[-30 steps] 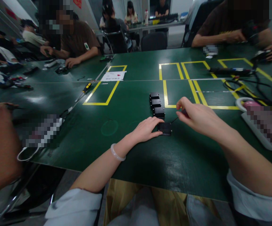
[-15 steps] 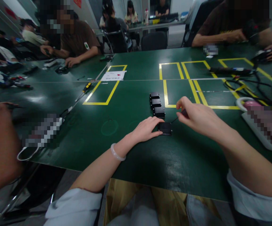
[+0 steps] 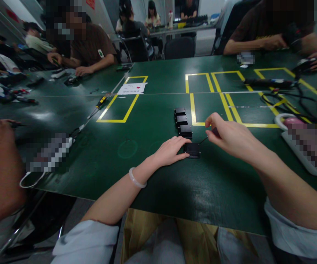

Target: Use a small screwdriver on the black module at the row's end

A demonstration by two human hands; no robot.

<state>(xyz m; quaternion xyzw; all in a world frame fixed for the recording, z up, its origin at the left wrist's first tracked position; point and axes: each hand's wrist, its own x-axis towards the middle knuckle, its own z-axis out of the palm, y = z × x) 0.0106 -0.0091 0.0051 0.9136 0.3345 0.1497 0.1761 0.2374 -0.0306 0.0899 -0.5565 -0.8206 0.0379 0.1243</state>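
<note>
White paper sheet (image 3: 132, 88), yellow-handled screwdriver (image 3: 101, 102), black cables (image 3: 292, 99), yellow tape outlines (image 3: 122, 106)

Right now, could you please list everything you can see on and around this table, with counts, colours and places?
Small black rectangular boxes: four, black, in a row mid-table; the nearest lies under the left hand.
Thin dark tool: one, in the right hand, tip at the nearest box.
Green table mat: one, dark green, marked with yellow tape rectangles.
White paper sheet: one, at the far end of a tape rectangle.
Yellow-and-black screwdriver: one, left of that rectangle.
Black cables: a tangle, far right.
Other people: several, seated around the far tables.
White bangle: one, on the left wrist.
Left hand: rests on the nearest box.
Right hand: pinches the tool.
</note>
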